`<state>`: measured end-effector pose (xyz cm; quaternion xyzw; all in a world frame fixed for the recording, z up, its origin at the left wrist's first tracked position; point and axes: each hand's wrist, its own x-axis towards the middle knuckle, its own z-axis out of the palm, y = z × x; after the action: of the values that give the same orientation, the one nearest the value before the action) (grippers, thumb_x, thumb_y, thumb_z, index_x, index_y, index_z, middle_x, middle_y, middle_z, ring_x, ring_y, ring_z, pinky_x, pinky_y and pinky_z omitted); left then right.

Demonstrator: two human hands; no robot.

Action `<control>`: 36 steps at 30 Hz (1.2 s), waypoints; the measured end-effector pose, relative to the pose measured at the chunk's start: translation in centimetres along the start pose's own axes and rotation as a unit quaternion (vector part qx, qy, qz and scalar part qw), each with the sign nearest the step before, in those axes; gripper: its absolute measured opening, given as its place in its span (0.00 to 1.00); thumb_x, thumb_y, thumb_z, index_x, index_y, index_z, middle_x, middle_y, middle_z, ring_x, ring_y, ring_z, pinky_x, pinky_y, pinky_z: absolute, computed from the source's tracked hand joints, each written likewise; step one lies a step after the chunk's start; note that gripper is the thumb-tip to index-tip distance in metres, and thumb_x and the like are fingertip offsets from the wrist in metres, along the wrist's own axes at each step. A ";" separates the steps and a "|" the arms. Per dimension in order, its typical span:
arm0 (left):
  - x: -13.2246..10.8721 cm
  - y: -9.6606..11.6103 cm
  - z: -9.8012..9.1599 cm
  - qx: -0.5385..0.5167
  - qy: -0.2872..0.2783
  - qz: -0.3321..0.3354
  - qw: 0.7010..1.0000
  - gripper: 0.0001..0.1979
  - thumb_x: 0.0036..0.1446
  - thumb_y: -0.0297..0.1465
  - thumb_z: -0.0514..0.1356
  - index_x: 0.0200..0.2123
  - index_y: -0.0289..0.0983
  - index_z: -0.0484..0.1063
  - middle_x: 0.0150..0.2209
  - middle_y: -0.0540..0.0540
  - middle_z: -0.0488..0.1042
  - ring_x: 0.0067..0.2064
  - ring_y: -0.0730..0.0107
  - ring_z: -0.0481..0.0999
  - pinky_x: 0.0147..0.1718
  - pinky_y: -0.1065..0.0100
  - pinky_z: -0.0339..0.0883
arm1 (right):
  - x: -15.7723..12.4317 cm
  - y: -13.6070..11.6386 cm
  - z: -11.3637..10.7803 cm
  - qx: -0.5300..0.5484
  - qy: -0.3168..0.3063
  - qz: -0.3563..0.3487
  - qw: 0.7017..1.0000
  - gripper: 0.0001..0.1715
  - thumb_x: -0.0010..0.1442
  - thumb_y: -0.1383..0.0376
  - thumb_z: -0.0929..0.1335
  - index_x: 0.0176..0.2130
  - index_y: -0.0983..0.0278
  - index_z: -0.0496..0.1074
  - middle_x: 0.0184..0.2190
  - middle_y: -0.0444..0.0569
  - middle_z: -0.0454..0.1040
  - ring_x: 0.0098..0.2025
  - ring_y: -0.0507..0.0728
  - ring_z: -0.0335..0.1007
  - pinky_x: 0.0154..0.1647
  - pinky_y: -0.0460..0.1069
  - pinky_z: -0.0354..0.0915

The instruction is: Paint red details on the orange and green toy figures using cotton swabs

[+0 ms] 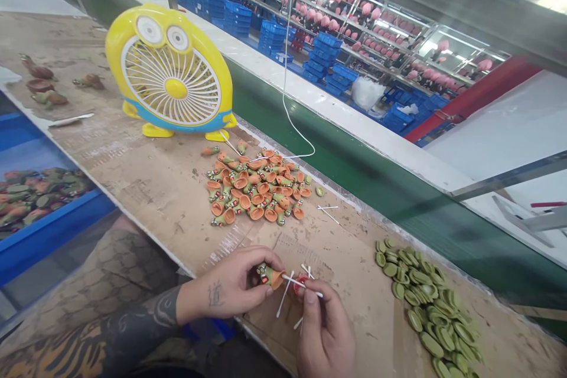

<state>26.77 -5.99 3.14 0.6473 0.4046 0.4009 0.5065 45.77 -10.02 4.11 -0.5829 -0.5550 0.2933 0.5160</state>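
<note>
My left hand (241, 280) is closed around a small green and orange figurine (270, 276), its hollow orange end turned to the right. Between the thumb and fingers of my right hand (325, 319) is a white cotton swab (312, 290), whose far tip is at the figurine's orange opening. Behind the swab lies a small red round thing (299, 284), partly hidden. Loose cotton swabs (284, 295) rest on the cardboard around it. Beyond my hands is a heap of similar orange and green figurines (257, 186).
A yellow fan (177, 87) stands behind the heap, its white cable (286, 97) trailing past. Green oval pieces (429, 301) are piled at the right. More swabs (328, 214) lie farther back. A blue crate (88, 208) of painted pieces sits at the left, beside the cardboard-covered table (128, 159).
</note>
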 end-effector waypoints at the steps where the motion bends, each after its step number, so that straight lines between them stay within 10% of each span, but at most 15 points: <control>1: -0.1 -0.2 0.0 -0.010 -0.001 -0.003 1.000 0.17 0.53 0.23 0.63 0.47 0.40 0.74 0.45 0.45 0.79 0.46 0.59 0.78 0.47 0.62 0.72 | 0.0 -0.1 -0.1 0.008 0.012 -0.008 1.000 0.16 0.70 0.52 0.67 0.41 0.60 0.76 0.39 0.50 0.79 0.42 0.59 0.76 0.48 0.52 0.67; 12: 0.6 -0.8 -0.2 -0.220 0.004 -0.066 0.973 0.18 0.58 0.40 0.69 0.48 0.37 0.73 0.42 0.46 0.72 0.42 0.65 0.70 0.39 0.66 0.63 | 1.4 1.5 -3.4 -0.179 0.000 0.026 0.983 0.22 0.68 0.47 0.64 0.36 0.60 0.75 0.29 0.45 0.76 0.31 0.58 0.70 0.36 0.49 0.61; 24: 0.7 -0.9 -0.2 -0.276 -0.014 -0.097 0.956 0.25 0.53 0.48 0.72 0.44 0.37 0.73 0.36 0.51 0.69 0.37 0.70 0.66 0.36 0.68 0.58 | 0.8 -0.3 -2.4 -0.033 0.054 0.049 0.997 0.18 0.66 0.49 0.69 0.38 0.60 0.75 0.30 0.45 0.76 0.31 0.55 0.71 0.35 0.47 0.64; 36: 0.6 0.1 -0.8 -0.264 -0.047 -0.098 0.958 0.23 0.56 0.49 0.70 0.43 0.37 0.73 0.36 0.50 0.73 0.38 0.68 0.69 0.39 0.67 0.60 | 1.2 -0.7 0.0 0.043 -0.033 0.052 0.997 0.17 0.69 0.51 0.68 0.38 0.61 0.76 0.33 0.47 0.78 0.36 0.56 0.73 0.36 0.47 0.66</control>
<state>26.20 -5.22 3.48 0.4661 0.3212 0.4111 0.7146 45.79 -8.99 5.09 -0.5781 -0.5277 0.3624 0.5059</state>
